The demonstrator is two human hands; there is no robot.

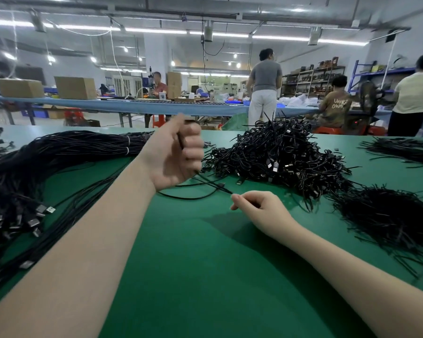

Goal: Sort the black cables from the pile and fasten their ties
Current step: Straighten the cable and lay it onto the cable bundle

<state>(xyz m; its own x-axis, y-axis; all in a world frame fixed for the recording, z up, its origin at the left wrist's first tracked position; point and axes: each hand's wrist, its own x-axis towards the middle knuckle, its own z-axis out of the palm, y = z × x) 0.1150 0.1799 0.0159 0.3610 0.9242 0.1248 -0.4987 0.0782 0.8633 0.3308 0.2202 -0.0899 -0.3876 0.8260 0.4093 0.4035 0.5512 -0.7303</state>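
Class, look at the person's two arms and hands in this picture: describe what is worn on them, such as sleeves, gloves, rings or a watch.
Both forearms are bare up to the picture's edge, with no sleeve in view. The left hand and the right hand wear no gloves. No ring, watch or bracelet shows on either.

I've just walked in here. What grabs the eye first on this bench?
The tangled pile of black cables heaped at centre-right of the green table. In front of it, the left hand grips one cable raised, while the right hand pinches its end low near the tabletop. A long bundle of straightened cables lies left.
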